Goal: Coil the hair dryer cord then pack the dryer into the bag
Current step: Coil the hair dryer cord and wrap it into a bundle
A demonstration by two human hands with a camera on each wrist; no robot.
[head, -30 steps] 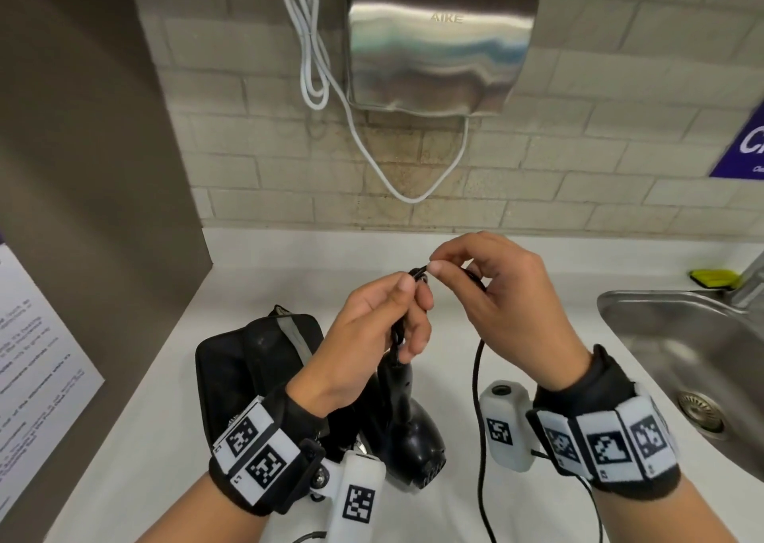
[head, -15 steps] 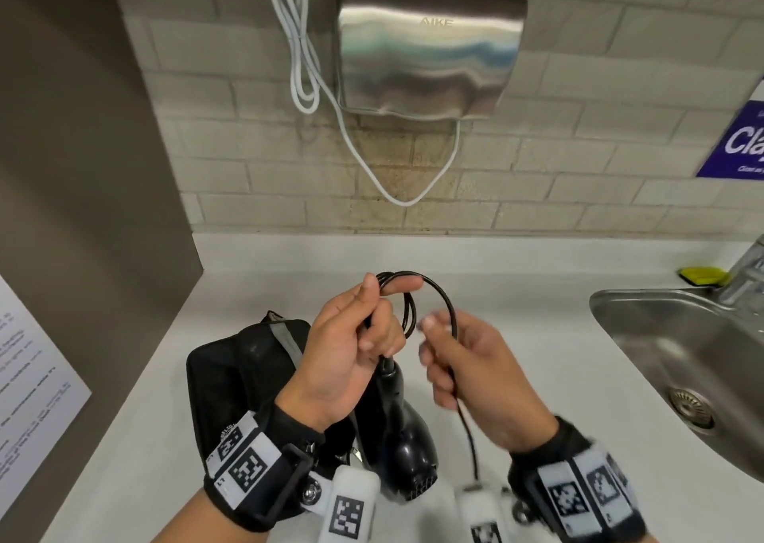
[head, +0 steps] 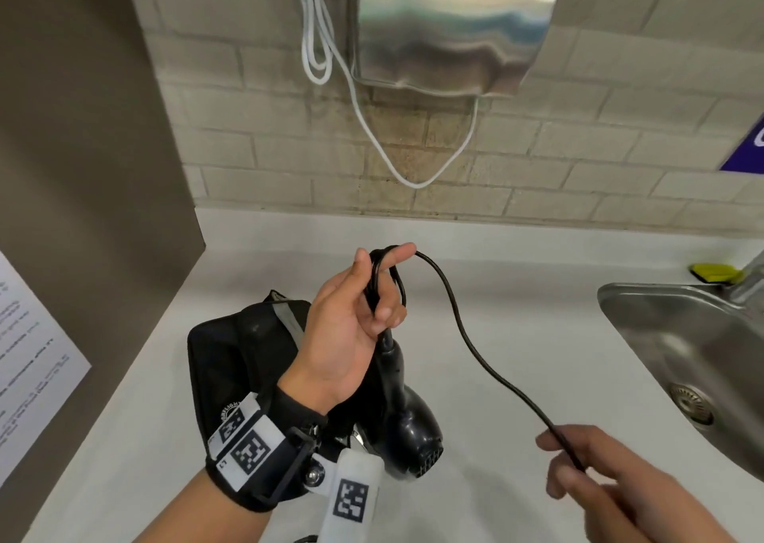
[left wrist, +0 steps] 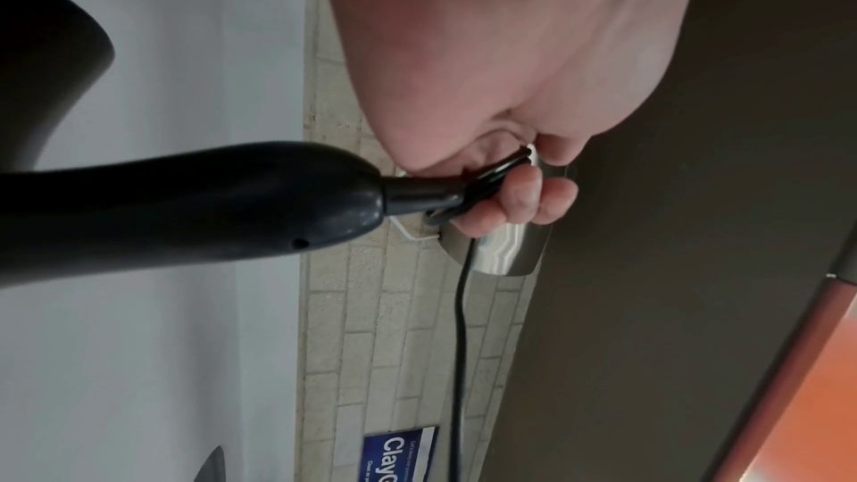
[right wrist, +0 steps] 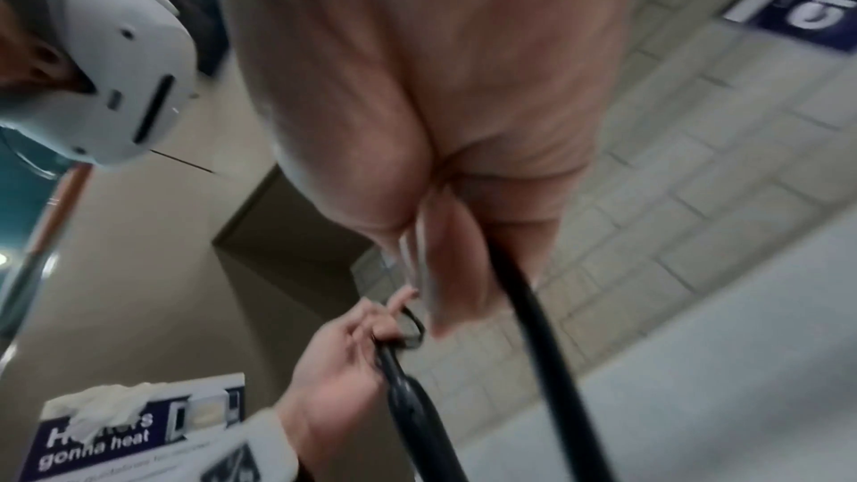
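Note:
A black hair dryer (head: 407, 422) hangs nozzle-down over the white counter, held up by my left hand (head: 351, 319), which grips the cord's small coiled loops (head: 386, 282) at the end of the handle (left wrist: 194, 204). From those loops the black cord (head: 467, 336) arcs out to the right and down into my right hand (head: 599, 472), which pinches it near the lower right. In the right wrist view the cord (right wrist: 538, 325) runs out from under that hand's fingers. The black bag (head: 231, 356) lies on the counter behind my left wrist, partly hidden by it.
A steel sink (head: 682, 356) is set in the counter at the right, with a yellow sponge (head: 711, 270) behind it. A wall hand dryer (head: 454, 26) with a white cable (head: 372, 129) hangs on the tiled wall. A brown partition (head: 82, 170) stands at the left.
My right hand has slid away from the loops down and to the right along the cord, drawing a long stretch of it out. My left hand still holds the loops and the dryer.

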